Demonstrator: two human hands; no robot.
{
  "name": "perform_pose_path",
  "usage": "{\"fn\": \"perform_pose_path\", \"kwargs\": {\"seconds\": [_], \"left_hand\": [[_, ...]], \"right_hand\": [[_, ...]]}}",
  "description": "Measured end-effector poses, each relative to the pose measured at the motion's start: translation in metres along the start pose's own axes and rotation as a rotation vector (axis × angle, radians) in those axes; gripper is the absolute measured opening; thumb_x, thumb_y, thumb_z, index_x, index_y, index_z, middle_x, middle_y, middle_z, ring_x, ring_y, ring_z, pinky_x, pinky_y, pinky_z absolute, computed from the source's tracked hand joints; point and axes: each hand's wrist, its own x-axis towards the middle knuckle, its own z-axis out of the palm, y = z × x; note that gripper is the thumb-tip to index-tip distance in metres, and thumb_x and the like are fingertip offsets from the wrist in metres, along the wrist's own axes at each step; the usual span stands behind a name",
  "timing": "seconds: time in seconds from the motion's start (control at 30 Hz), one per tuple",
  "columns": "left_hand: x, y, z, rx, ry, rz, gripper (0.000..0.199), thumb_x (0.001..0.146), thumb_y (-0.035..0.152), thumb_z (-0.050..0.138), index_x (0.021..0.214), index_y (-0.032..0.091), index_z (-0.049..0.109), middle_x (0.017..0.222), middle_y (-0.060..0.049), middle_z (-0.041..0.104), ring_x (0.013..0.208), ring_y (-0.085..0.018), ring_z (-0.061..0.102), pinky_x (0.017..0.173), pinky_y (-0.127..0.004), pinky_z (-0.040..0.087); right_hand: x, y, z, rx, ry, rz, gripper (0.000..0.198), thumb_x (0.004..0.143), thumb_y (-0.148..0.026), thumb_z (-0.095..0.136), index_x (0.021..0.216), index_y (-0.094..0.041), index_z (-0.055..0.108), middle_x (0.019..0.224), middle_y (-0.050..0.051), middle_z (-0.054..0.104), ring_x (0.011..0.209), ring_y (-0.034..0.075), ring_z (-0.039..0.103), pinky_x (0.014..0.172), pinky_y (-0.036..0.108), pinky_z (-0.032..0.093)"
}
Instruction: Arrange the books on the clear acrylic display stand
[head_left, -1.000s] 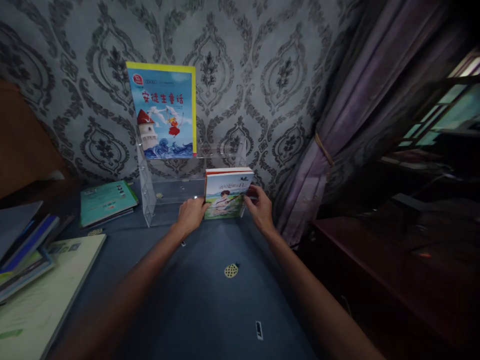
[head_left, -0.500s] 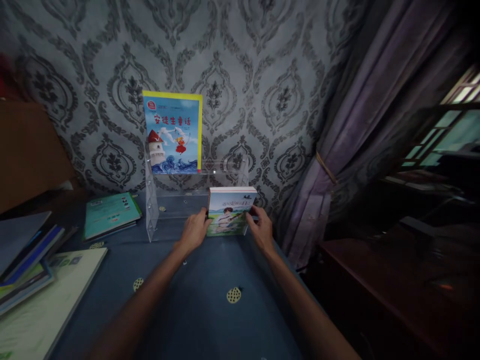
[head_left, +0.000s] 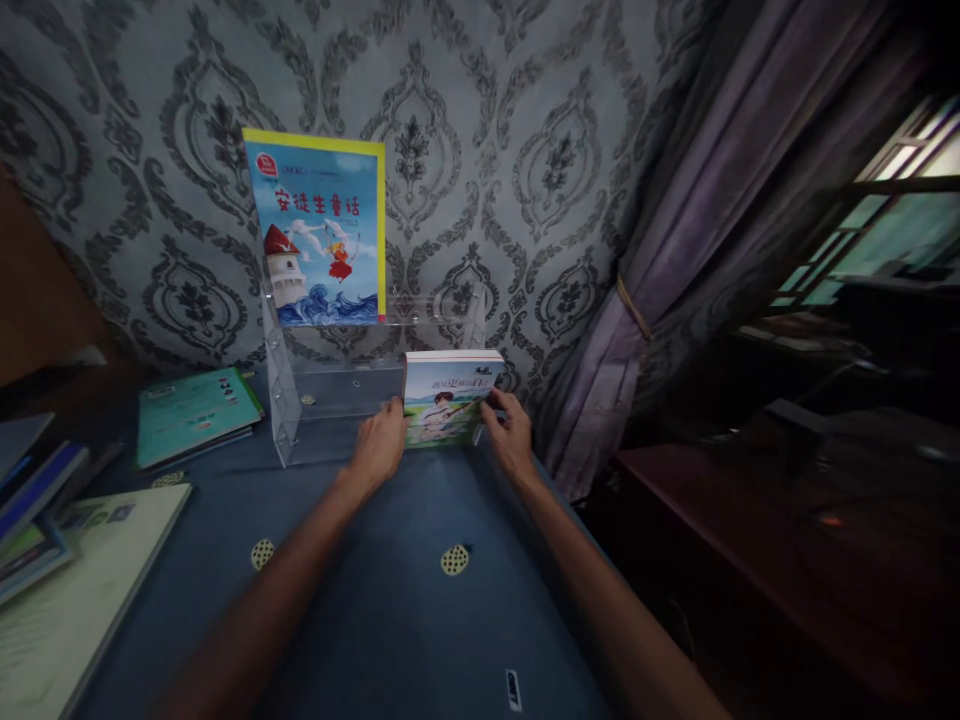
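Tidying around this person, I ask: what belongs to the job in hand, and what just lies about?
Likely part of the job:
- blue-and-green paperback, between left hand and right hand
- clear book rack
- Andersen's Fairy Tales, on the rack

Apparently lying about:
- teal-covered book
- cream-coloured book
- book pile, left edge

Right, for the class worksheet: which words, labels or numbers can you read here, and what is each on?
"安徒生童话": blue book with yellow edging.
Too small: its red badge and fine print.
Too blurred to read surely: held book's title.
Too blurred: teal book, pale booklet.
Too blurred: dark mark on blue table.
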Motion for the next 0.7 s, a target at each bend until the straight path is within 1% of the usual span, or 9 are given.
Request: {"fn": "perform_pose_path", "kwargs": {"seconds": [0.13,0.33,0.5,0.6,0.7], "left_hand": [[-0.001,0.003,0.0,0.049,-0.026,0.004,0.02,0.103,0.023,0.036,0.113,0.014,0.051,0.115,-0.018,0.068,0.103,-0.027,0.069,0.083,-0.034,0.05],[-0.003,0.01,-0.001,0.052,-0.032,-0.056,0.021,0.101,0.016,0.035,0.116,0.012,0.049,0.11,-0.018,0.07,0.1,-0.028,0.07,0.081,-0.034,0.051],[-0.003,0.015,-0.003,0.08,-0.039,-0.068,0.022,0.101,0.015,0.035,0.116,0.01,0.049,0.11,-0.019,0.07,0.099,-0.029,0.071,0.081,-0.034,0.051],[-0.005,0.009,-0.005,0.03,-0.046,-0.048,0.022,0.101,0.019,0.038,0.118,0.011,0.049,0.112,-0.019,0.071,0.103,-0.028,0.07,0.084,-0.034,0.051],[-0.008,-0.004,-0.006,-0.103,-0.05,0.015,0.027,0.098,0.019,0.045,0.125,0.014,0.048,0.116,-0.015,0.071,0.111,-0.027,0.067,0.091,-0.034,0.05]], "right_hand": [[-0.003,-0.002,-0.001,-0.021,0.005,0.001,0.035,0.085,-0.04,0.057,0.11,-0.02,0.07,0.098,0.009,0.066,0.091,0.024,0.063,0.072,0.036,0.056],[-0.006,-0.002,-0.001,-0.099,0.02,-0.018,0.033,0.085,-0.037,0.055,0.107,-0.018,0.071,0.094,0.009,0.069,0.085,0.024,0.064,0.073,0.037,0.054],[-0.006,0.002,0.0,-0.109,0.025,-0.01,0.034,0.085,-0.036,0.054,0.107,-0.017,0.071,0.096,0.009,0.069,0.087,0.024,0.064,0.074,0.037,0.054],[-0.006,0.005,0.0,-0.097,0.011,-0.021,0.035,0.087,-0.038,0.053,0.108,-0.017,0.071,0.098,0.009,0.068,0.089,0.024,0.064,0.075,0.037,0.054],[-0.008,0.008,-0.002,-0.095,0.012,-0.03,0.034,0.087,-0.04,0.054,0.108,-0.019,0.07,0.099,0.009,0.067,0.09,0.023,0.063,0.073,0.037,0.055]]}}
